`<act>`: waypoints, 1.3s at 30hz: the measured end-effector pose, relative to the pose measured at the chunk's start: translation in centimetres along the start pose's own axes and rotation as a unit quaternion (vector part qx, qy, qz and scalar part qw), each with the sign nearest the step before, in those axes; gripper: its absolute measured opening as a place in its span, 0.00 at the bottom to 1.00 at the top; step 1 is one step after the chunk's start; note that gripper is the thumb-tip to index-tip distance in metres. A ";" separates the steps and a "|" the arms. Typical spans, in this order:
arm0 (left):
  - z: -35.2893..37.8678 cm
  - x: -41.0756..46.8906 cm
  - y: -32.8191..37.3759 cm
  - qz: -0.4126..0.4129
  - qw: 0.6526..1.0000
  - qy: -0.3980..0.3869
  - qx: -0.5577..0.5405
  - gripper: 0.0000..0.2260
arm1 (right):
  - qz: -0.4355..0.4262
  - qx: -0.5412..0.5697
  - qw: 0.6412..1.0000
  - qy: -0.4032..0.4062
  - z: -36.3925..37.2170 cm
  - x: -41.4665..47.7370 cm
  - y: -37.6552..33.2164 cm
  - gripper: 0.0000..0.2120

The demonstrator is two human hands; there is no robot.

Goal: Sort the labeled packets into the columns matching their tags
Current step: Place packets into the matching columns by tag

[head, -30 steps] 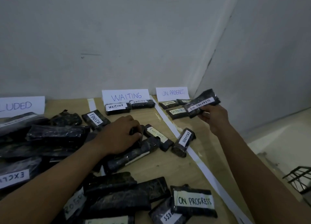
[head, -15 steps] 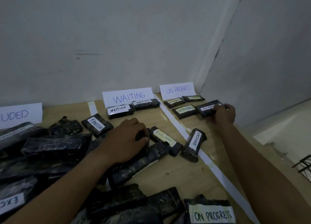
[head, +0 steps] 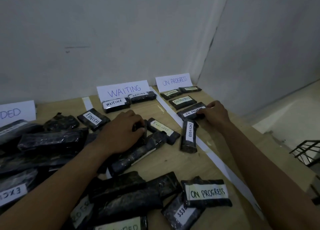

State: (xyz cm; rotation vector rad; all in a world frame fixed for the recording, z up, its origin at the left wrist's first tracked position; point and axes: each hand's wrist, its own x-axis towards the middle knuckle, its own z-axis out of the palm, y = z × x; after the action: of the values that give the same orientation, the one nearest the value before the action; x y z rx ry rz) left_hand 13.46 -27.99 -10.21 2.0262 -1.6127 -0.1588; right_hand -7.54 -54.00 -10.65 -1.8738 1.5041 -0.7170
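Note:
Black wrapped packets with white labels lie on a wooden table (head: 173, 160). My right hand (head: 215, 114) holds the right end of an ON PROGRESS packet (head: 189, 111), which lies flat in the ON PROGRESS column below three others (head: 182, 101). That column's paper sign (head: 174, 81) stands against the wall. My left hand (head: 121, 131) rests curled on a dark packet (head: 143, 131) in the loose pile, gripping it. An EXCLUDED packet (head: 189, 136) lies across the white tape divider (head: 216, 160). Another EXCLUDED packet (head: 162, 129) lies beside my left hand.
A WAITING sign (head: 123, 91) stands with two WAITING packets (head: 116, 104) in front. A FINISH packet (head: 93, 119) lies left of them. A pile of packets (head: 43, 143) fills the left, and an ON PROGRESS packet (head: 206, 193) lies near. A black wire rack (head: 308, 152) sits right.
My right hand lowered the ON PROGRESS packet from the air onto the table in the ON PROGRESS column and still holds its end. My left hand stayed on the pile.

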 end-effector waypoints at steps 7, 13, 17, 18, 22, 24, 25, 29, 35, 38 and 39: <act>0.0 -0.1 0.3 0.015 1.000 0.001 0.024 0.07 | -0.040 -0.075 0.996 0.029 -0.1 -0.8 0.5 0.27; -0.4 -0.5 1.6 0.026 0.998 0.010 0.050 0.06 | -0.121 -0.042 0.990 0.063 -1.4 -6.0 -0.7 0.17; -0.4 -0.5 3.7 0.057 0.997 0.020 0.041 0.06 | -0.189 0.008 0.981 -0.053 -3.4 -13.7 -1.2 0.08; -0.3 -0.6 4.1 0.066 0.997 0.018 0.039 0.06 | -0.201 0.015 0.974 -0.100 -3.9 -15.5 -1.0 0.09; 0.1 -0.8 5.0 0.097 0.995 -0.001 0.028 0.05 | -0.240 -0.048 0.935 -0.255 -6.0 -20.2 0.9 0.19; 0.5 -0.9 4.9 0.104 0.994 -0.021 0.031 0.05 | -0.261 -0.078 0.915 -0.296 -6.9 -21.2 2.2 0.25; 0.7 -0.9 4.8 0.107 0.993 -0.029 0.034 0.06 | -0.274 -0.094 0.907 -0.306 -7.3 -21.5 2.9 0.27; 1.0 -0.8 4.7 0.108 0.992 -0.043 0.053 0.15 | -0.282 -0.123 0.908 -0.284 -7.6 -21.6 4.6 0.30; 1.2 -0.7 4.2 0.104 0.993 -0.034 0.036 0.15 | -0.278 -0.030 0.932 -0.229 -8.4 -18.9 3.2 0.29; 1.4 -0.7 3.9 0.105 0.994 -0.021 0.015 0.11 | -0.300 -0.095 0.941 -0.127 -8.0 -13.6 1.3 0.32; 1.5 -0.6 3.7 0.106 0.994 -0.016 0.005 0.09 | -0.306 -0.116 0.941 -0.091 -7.6 -11.3 0.5 0.33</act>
State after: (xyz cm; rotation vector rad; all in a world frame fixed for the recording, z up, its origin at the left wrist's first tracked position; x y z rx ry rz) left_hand 9.48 -28.43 -9.88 1.8539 -1.8391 -0.1063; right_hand -15.77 -44.05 -6.33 -2.5523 0.9099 -0.6239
